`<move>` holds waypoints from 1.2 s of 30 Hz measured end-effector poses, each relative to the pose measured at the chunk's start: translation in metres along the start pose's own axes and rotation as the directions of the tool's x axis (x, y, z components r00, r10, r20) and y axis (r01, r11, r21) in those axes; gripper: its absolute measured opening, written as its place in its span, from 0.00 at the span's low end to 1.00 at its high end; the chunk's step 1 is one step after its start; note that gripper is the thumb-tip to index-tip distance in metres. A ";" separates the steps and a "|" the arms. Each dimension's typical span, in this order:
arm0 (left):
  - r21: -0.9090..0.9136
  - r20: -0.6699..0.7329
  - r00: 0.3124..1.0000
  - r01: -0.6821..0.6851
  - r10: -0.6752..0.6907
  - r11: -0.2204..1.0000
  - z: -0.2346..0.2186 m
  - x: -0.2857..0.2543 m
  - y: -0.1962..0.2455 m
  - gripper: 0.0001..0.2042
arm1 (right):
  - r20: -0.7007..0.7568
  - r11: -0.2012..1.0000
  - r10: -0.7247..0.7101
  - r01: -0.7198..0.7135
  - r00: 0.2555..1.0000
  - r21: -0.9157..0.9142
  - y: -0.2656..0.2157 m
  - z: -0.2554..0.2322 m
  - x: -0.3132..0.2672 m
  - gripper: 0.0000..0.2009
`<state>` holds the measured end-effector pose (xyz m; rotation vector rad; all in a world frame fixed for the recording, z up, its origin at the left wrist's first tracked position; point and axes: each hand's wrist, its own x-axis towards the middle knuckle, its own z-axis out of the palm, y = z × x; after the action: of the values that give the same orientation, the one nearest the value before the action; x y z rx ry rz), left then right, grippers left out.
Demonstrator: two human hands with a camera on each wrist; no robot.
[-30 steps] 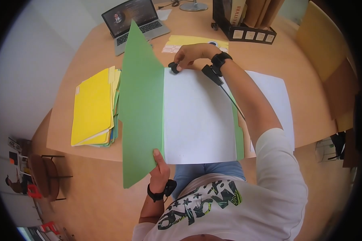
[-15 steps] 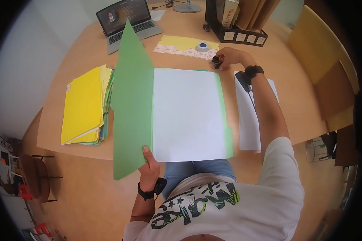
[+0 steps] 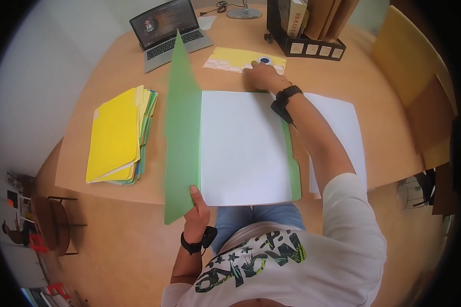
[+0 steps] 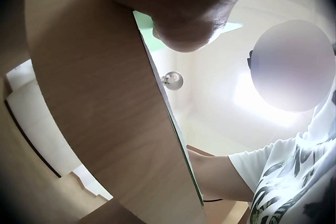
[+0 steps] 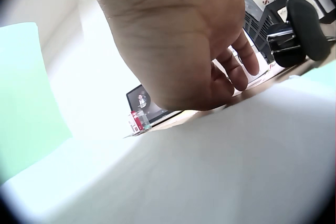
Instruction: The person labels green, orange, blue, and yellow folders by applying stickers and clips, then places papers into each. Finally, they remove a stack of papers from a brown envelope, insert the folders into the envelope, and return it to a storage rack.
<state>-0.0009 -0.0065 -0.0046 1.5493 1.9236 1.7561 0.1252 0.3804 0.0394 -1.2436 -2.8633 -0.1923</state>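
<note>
A green file folder (image 3: 182,133) lies spread at the table's front edge, its left cover raised and white paper (image 3: 243,148) on its right side. My left hand (image 3: 197,217) holds the cover's lower edge, thumb on the inner face. My right hand (image 3: 266,78) is over the yellow sheet of red-edged white labels (image 3: 223,65), fingers bent and nothing visible in them. Right by its fingertips sits a small round white thing with a dark centre (image 3: 265,60). In the right wrist view, a black staple remover (image 5: 310,29) stands beside the hand; the forearm side hides it from the head view.
A stack of yellow and green folders (image 3: 115,135) lies to the left. More white paper (image 3: 338,123) is under my right forearm. Behind are a laptop (image 3: 174,38), a lamp base (image 3: 244,13) and a black organizer (image 3: 315,48) holding books.
My right hand has let go of the staple remover after carrying it right from the paper's top edge, then moved back left to the label sheet. The left hand still holds the cover.
</note>
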 end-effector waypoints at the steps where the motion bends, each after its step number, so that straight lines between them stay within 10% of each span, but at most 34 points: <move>1: 0.006 0.009 1.000 0.004 -0.004 1.000 0.000 0.000 -0.001 0.15 | 0.013 1.000 0.002 -0.002 1.000 -0.018 0.002 0.004 0.003 0.18; 7: 0.064 0.034 0.999 -0.002 0.000 0.998 0.000 0.002 0.003 0.15 | 0.082 0.997 0.035 -0.040 0.996 0.059 0.003 -0.010 -0.006 0.16; 12: 0.345 0.194 0.943 -0.325 0.272 0.880 0.003 0.018 0.020 0.26 | 0.038 0.917 -0.047 0.028 0.998 0.397 0.041 0.000 -0.002 0.15; 19: 0.471 0.346 0.903 -0.401 0.254 0.786 0.003 0.012 0.021 0.27 | -0.059 0.281 0.207 -0.002 0.977 0.960 0.046 -0.057 -0.035 0.19; 23: 0.489 0.346 0.900 -0.414 0.265 0.768 0.006 0.010 0.021 0.25 | -0.254 0.599 -0.209 0.329 0.944 0.730 0.007 -0.050 -0.038 0.23; 28: 0.517 0.339 0.899 -0.423 0.276 0.744 0.009 0.007 0.019 0.25 | -0.038 0.840 -0.534 0.535 0.845 0.096 -0.069 -0.039 -0.052 0.29; 36: 0.523 0.349 0.888 -0.450 0.300 0.723 0.009 0.007 0.016 0.24 | -0.042 0.902 -0.429 0.430 0.902 0.026 -0.085 -0.017 -0.036 0.29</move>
<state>0.0111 0.0011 0.0092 2.3875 2.2709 0.9924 0.0872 0.2945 0.0445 -0.5745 -3.0506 -0.1633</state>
